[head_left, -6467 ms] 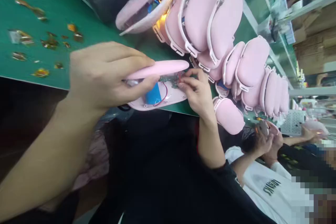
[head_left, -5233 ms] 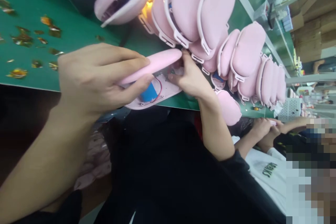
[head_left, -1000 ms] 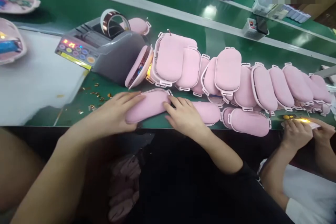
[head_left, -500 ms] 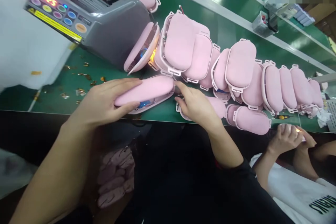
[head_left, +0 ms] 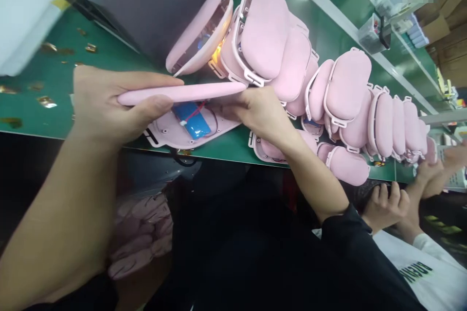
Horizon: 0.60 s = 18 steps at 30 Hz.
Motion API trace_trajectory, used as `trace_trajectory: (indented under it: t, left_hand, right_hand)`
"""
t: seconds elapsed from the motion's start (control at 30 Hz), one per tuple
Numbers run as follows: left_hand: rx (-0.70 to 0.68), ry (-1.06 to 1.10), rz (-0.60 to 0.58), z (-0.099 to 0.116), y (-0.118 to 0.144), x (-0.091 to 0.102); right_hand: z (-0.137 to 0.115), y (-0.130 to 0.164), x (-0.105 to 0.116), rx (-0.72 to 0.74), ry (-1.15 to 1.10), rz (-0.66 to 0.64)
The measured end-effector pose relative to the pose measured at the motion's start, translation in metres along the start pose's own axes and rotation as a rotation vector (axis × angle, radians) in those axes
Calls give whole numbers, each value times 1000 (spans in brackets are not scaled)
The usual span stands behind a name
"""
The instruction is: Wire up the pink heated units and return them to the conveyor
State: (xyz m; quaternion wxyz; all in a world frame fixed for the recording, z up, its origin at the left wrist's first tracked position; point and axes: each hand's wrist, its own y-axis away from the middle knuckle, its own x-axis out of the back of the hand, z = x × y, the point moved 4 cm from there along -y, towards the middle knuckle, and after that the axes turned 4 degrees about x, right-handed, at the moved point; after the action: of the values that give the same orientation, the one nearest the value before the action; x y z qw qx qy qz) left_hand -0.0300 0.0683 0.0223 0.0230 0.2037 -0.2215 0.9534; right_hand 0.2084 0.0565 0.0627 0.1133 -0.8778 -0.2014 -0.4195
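At the far left a white sheet (head_left: 22, 14) covers the bench's back left corner, with gold scraps (head_left: 47, 102) scattered on the green bench (head_left: 65, 107) in front of it. The left hand (head_left: 105, 107) grips the left end of the pink cover (head_left: 182, 93): its thumb presses from below and the fingers lie along the top, closed narrowly on the thin edge. The cover is held flat, lifted above the pink base shell (head_left: 189, 131), which lies at the bench's front edge with a blue battery (head_left: 191, 120) and red wire showing inside. Behind stands a grey machine (head_left: 153, 5). The right hand (head_left: 259, 112) pinches the cover's right end, fingers curled under it and closed on it. Further right, a row of finished pink shells (head_left: 346, 92) leans along the bench. At the front right edge, another person's hands (head_left: 386, 204) are at work.
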Motion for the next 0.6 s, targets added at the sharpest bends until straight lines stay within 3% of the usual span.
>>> trace_trajectory:
  t: [0.37,0.6]
  left_hand:
    - [146,132,150,4,-3,-2]
    - [286,206,180,10,11,-10]
  right_hand:
    - [8,-4,-11,-43,153,79]
    - [-9,7,-18,-67,-127,-42]
